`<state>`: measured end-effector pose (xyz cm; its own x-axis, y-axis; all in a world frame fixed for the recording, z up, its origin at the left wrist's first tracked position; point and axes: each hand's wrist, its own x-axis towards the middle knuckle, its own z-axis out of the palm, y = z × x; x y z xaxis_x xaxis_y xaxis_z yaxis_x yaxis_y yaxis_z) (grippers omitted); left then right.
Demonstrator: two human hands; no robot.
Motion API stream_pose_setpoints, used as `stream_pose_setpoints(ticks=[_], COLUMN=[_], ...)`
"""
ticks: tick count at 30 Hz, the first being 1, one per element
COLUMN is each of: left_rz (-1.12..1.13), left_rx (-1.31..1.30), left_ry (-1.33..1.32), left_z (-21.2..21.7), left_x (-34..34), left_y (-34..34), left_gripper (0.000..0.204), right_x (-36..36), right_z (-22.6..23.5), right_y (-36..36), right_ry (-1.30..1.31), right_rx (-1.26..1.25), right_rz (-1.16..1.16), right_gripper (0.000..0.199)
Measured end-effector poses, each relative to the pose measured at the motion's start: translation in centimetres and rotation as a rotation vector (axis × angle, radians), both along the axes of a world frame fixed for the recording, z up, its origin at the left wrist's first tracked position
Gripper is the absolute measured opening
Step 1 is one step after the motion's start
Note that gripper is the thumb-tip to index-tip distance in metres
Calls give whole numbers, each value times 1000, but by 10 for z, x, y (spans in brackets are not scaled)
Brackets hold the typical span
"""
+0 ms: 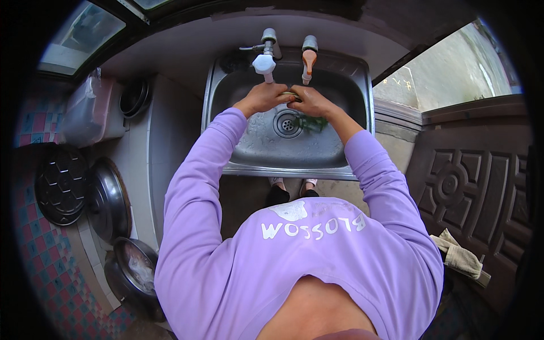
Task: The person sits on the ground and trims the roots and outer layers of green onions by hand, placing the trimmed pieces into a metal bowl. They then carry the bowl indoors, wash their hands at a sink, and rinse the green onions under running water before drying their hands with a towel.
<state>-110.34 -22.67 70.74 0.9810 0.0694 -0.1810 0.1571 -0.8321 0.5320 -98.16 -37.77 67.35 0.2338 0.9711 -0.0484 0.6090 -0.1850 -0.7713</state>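
Greens (pixel 310 122) trail from the right hand (pixel 310 102), both hands pinching them (left hand (pixel 265 97) too); loose leaves could clog the drain (pixel 287 123).

Brushed, dull-gleaming metal sink (pixel 357 85); glossy plastic taps (pixel 264 62).

Steel lids (pixel 107 198), folded cloth (pixel 460 256)

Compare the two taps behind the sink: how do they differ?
The left tap has a white body; the right tap has an orange one. The left tap stands right above the left hand; the right tap stands above the right hand, with a gap between. Both are upright with grey tops, behind the steel sink.
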Motion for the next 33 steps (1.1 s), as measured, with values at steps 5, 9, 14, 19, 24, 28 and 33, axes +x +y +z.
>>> stream_pose_setpoints(ticks=[5, 9, 14, 19, 24, 28, 33], left_rz=[281, 1033, 1089, 1019, 1494, 1530, 1152], left_rx=[510, -160, -1930, -2180, -2021, -2012, -1877], left_ry=[-364, -359, -446, -365, -565, -695, -372], left_z=[-23, -38, -46, -90, -102, -90, -80], left_x=[-26, -51, -24, 18, 25, 23, -2], left_y=[26, -9, -33, -8, 26, 32, 3], left_gripper=[40, 42, 37, 20, 21, 33, 31], right_x=[-9, -24, -71, -59, -46, -25, -32], right_z=[-22, -37, 9, 17, 20, 7, -3], right_y=[24, 64, 79, 44, 26, 42, 74], right_ry=[-77, 148, -125, -277, 211, 827, 973], right_rx=[-200, -104, -125, 46, 73, -153, -149], right_rz=[-232, -420, -309, -293, -279, -328, -402], right_gripper=[33, 32, 30, 24, 21, 20, 16])
